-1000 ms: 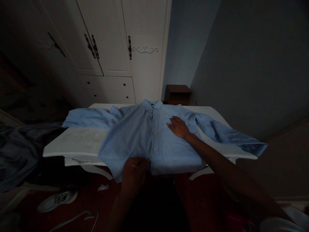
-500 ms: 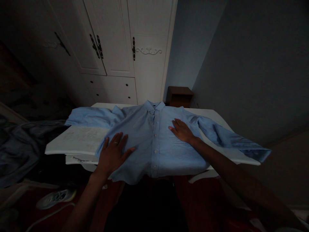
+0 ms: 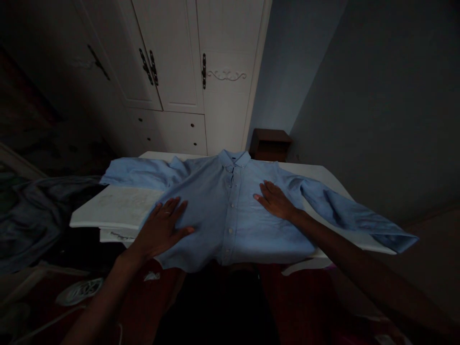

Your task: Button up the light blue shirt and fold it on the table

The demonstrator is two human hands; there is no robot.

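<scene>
A light blue button-up shirt (image 3: 212, 211) lies front side up across a white table (image 3: 111, 206), its collar at the far edge and its hem hanging at the near edge. Both sleeves are spread out sideways, and the right-hand one reaches past the table's corner. My left hand (image 3: 161, 227) rests flat on the shirt's left side, fingers apart, with a ring on one finger. Over on the right chest lies my right hand (image 3: 275, 199), palm down with the fingers stretched out. Neither hand grips the cloth.
Behind the table stands a white wardrobe (image 3: 172, 57) with dark handles. A small brown cabinet (image 3: 271, 143) is by the far wall. Dark clothing (image 3: 32, 220) is heaped at the left, and a shoe (image 3: 79, 291) sits on the red floor below.
My left hand has slid slightly left over the shirt, and my right hand has shifted a little nearer to me. The camera view has turned slightly left.
</scene>
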